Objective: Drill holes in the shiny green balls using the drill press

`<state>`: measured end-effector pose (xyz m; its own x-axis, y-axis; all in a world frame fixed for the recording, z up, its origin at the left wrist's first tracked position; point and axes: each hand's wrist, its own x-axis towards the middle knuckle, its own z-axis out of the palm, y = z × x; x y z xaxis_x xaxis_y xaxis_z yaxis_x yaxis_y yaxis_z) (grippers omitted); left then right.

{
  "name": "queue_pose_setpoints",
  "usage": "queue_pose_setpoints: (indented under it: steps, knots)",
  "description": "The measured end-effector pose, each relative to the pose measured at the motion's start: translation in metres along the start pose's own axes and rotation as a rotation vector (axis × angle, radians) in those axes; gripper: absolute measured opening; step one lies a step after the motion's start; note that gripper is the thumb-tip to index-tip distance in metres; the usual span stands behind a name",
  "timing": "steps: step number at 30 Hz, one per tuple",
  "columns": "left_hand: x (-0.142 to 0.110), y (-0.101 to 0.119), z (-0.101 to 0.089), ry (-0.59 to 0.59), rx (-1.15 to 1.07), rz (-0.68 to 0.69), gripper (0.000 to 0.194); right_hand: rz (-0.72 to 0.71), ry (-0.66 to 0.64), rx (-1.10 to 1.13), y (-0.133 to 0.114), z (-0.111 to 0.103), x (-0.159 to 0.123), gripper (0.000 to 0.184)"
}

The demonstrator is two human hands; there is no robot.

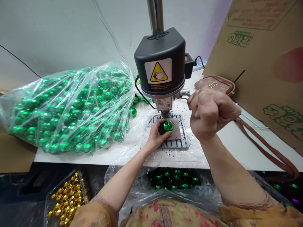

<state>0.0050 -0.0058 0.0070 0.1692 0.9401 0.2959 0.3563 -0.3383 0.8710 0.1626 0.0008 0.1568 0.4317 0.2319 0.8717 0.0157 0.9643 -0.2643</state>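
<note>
My left hand (157, 135) grips a shiny green faceted ball (168, 125) from its left side, with thumb and fingers around it. A dark hole shows on top of the ball. It rests on a brown square pad (177, 132) over the slotted metal base (186, 143) of a small bench drill press (159, 63). The drill's chuck (166, 114) sits just above and behind the ball. My right hand (208, 112) is closed in a fist around the drill's feed lever (186, 93), and its fingers hide most of the lever.
A clear plastic bag (68, 110) full of green balls fills the table's left. Another bag of green balls (174, 178) lies below the front edge, beside a bin of gold balls (67, 201). A brown purse (215, 84) and a cardboard box (265, 63) stand right.
</note>
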Motion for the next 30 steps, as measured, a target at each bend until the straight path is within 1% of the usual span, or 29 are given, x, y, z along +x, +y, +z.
queue_pose_setpoints:
  steps: [3, 9, 13, 20, 30]
  knots:
    - [-0.001, 0.0, 0.0, 0.009, -0.016, -0.009, 0.053, -0.011, 0.001, -0.015, 0.001, -0.003, -0.004, 0.056]
    - [-0.002, 0.0, 0.002, 0.037, 0.004, 0.019, 0.051, -0.067, -0.048, -0.019, 0.005, -0.01, -0.011, 0.052]
    - [-0.002, 0.0, 0.002, 0.045, 0.007, 0.04, 0.05, -0.102, -0.033, -0.022, 0.006, -0.009, -0.012, 0.052]
    - [-0.002, -0.003, 0.001, 0.041, 0.025, 0.039, 0.051, -0.107, -0.046, -0.035, 0.003, -0.01, -0.016, 0.051]
    - [-0.003, -0.003, 0.003, 0.056, 0.022, 0.051, 0.051, -0.15, -0.084, -0.037, 0.008, -0.017, -0.023, 0.048]
